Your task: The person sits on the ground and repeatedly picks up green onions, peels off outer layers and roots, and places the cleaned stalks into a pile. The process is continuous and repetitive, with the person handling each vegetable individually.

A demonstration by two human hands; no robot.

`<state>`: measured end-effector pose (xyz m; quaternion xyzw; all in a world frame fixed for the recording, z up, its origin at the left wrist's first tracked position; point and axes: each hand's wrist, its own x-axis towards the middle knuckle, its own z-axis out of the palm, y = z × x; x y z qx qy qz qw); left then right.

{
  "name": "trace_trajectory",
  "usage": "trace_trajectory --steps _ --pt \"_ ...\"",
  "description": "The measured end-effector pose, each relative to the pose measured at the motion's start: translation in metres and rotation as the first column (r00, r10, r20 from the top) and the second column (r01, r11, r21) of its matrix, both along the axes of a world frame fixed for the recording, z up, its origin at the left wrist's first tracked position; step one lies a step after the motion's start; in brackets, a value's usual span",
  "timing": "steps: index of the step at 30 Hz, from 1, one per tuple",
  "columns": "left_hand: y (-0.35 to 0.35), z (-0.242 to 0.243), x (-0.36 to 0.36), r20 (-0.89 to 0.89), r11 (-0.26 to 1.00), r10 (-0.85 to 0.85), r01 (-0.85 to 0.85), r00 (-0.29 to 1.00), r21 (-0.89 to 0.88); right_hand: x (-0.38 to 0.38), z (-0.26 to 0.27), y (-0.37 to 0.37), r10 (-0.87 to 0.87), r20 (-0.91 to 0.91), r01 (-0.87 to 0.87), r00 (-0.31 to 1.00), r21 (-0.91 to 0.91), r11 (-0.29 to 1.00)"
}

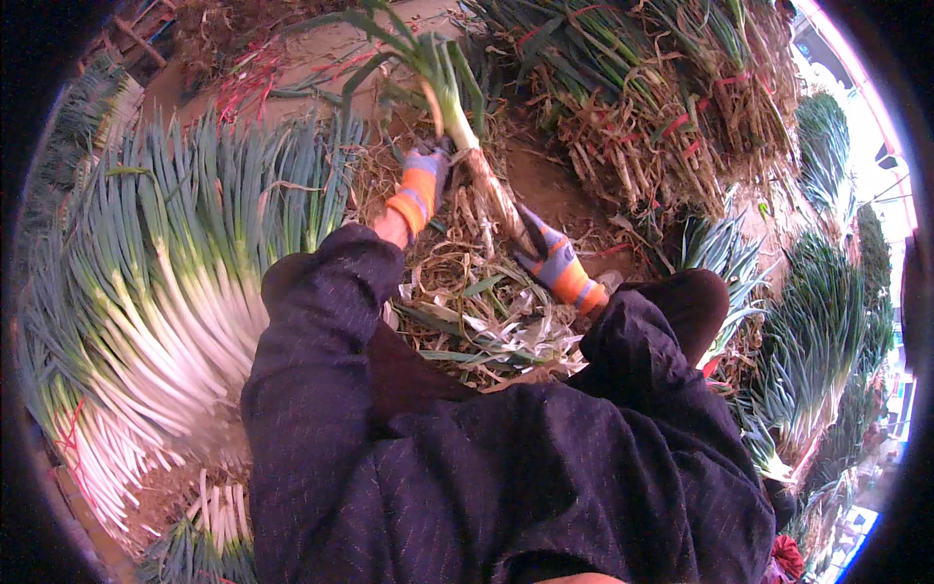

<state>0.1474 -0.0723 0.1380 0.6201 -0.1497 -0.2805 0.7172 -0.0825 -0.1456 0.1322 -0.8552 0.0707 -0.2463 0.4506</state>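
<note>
A large green onion (460, 125) slants across the space in front of me, leafy top away from me. Its upper stalk is pale green, and brown dry skin covers the lower stalk. My right hand (547, 252), in a grey and orange knit glove with dark fingers, grips the lower end. Against the stalk's middle is my left hand (425, 175), gloved alike, its fingertips at a yellowish outer leaf (434, 108) that stands apart from the stalk. The left fingers are partly hidden. Below both hands lies a heap of peeled leaves and dry skins (481, 314).
Cleaned green onions (175, 292) lie in a wide row at my left. Unpeeled bundles with red ties (635, 109) are piled at the upper right. Red strings (248, 80) lie on the ground beyond. More onion bundles (810, 343) stand at the right.
</note>
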Motion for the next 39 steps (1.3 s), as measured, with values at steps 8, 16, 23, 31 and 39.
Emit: trace_trajectory --steps 8,16,23,31,39 --pt "0.032 -0.069 -0.057 0.244 0.140 -0.967 0.638 -0.077 0.757 0.021 0.037 -0.023 0.035 -0.057 -0.011 0.998 0.384 0.923" --pt "-0.005 -0.011 0.078 -0.016 0.973 -0.227 0.227 0.974 0.031 -0.003 0.047 -0.009 0.095 -0.099 -0.021 0.991 0.575 0.818" --pt "-0.022 0.004 0.056 -0.413 0.887 -0.306 0.100 0.858 -0.451 -0.007 0.031 0.010 0.126 -0.089 -0.039 0.988 0.646 0.763" --pt "0.036 -0.019 -0.057 -0.521 0.635 -0.772 0.489 0.364 -0.598 0.008 0.036 -0.027 0.086 -0.095 -0.003 0.992 0.655 0.756" --pt "0.053 0.006 0.043 0.582 0.535 -0.655 -0.250 0.481 0.807 0.002 0.059 -0.014 0.104 -0.092 -0.021 0.990 0.643 0.766"
